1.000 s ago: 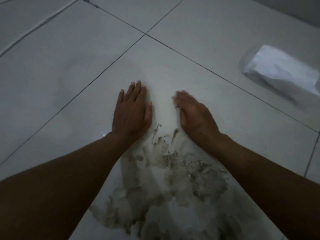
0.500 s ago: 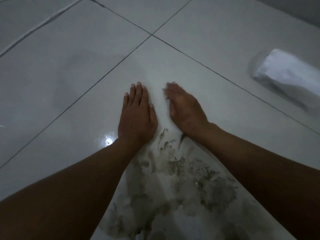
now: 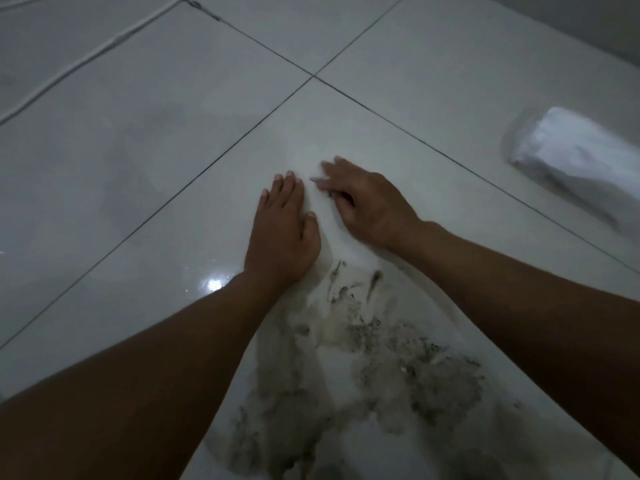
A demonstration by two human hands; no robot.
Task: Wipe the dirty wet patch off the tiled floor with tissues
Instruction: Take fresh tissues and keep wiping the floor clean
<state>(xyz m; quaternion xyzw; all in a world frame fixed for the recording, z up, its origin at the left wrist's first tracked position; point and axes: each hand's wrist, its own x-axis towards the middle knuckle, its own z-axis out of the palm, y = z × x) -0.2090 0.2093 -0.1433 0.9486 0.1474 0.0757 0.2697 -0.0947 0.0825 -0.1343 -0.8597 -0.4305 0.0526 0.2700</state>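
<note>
Tissue (image 3: pixel 332 237) in one wide sheet, spread flat on the tiled floor (image 3: pixel 173 150) right over the dirty wet patch (image 3: pixel 415 375). Grey-brown grime soaking through across the near half; cleaner and whiter at the far end, between the hands. Reaches from the fingertips down to the bottom edge of the view.

Long axis running away from the person, nearly in line with the forearms; far end narrow and pointing toward the crossing of the grout lines, near end fanning out wide.

Left hand (image 3: pixel 282 233) laid flat on the far left part of the sheet, fingers straight and together, palm pressing down. Right hand (image 3: pixel 367 206) just beside it on the far right part, fingers bent and blurred; cannot tell whether pinching the paper or only dragging on it.

Likely very light, limp and, where soaked, weak enough to tear or ball up under a hard pull. Probably clinging to the glossy wet tile. Best taken at the dry far end, or pressed under flat palms and drawn along the long axis rather than plucked at the sodden middle.

Well apart to the right, a white tissue pack (image 3: pixel 581 161). Far left, a white cable (image 3: pixel 86 60) along the floor.
</note>
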